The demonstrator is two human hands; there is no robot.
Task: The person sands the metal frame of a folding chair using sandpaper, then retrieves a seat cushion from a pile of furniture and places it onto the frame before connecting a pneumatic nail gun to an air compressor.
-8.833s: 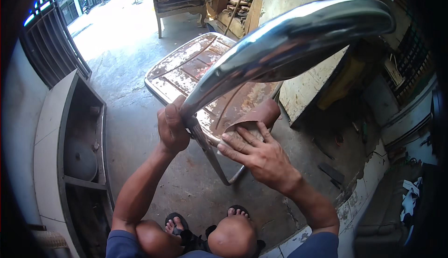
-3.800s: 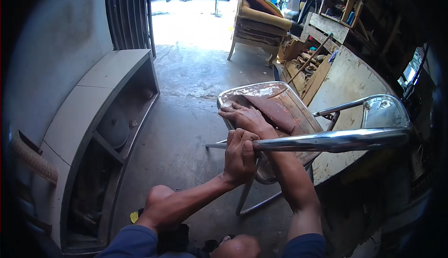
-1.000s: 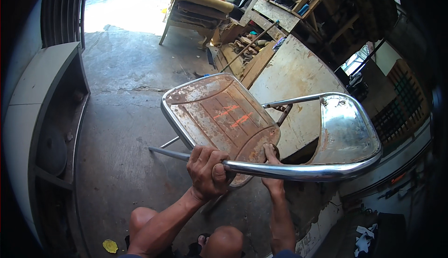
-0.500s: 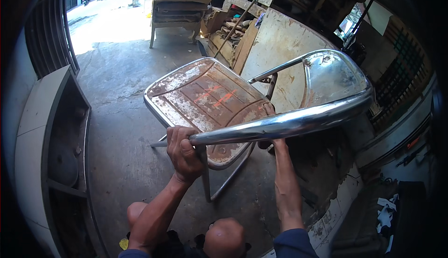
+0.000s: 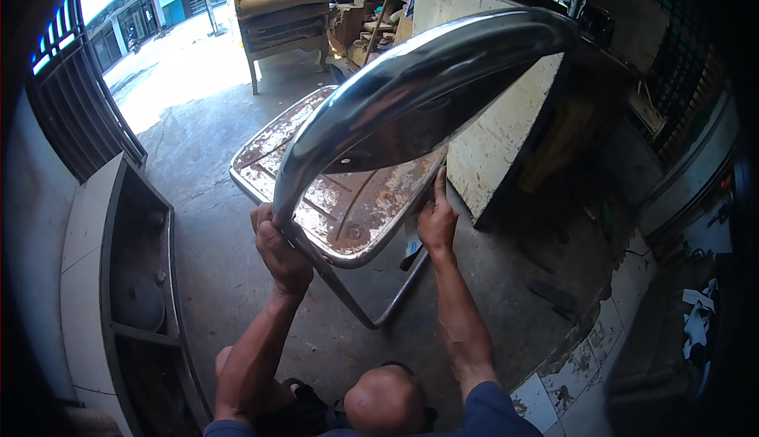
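A metal folding chair with a rusty, patchy seat (image 5: 352,208) and a chrome tubular backrest (image 5: 371,81) stands tilted in front of me; the backrest arches over the seat and hides part of it. My left hand (image 5: 277,247) is closed around the chrome tube at the backrest's lower left. My right hand (image 5: 437,216) holds the seat's right edge, index finger stretched along the rim and the other fingers curled. Just left of that hand, under the seat, is a small pale object (image 5: 413,241) I cannot make out.
A tiled low cabinet (image 5: 87,263) lines the left side beside a metal gate (image 5: 75,97). A worn armchair (image 5: 277,22) stands at the back. A pale board (image 5: 506,145) leans right of the chair. Dark tools (image 5: 553,299) and broken tiles (image 5: 565,389) lie on the lower right floor.
The backrest has swung up and leftward across the seat. My right hand has moved higher along the seat's edge. The reddish sheet under my right hand in older frames is out of sight.
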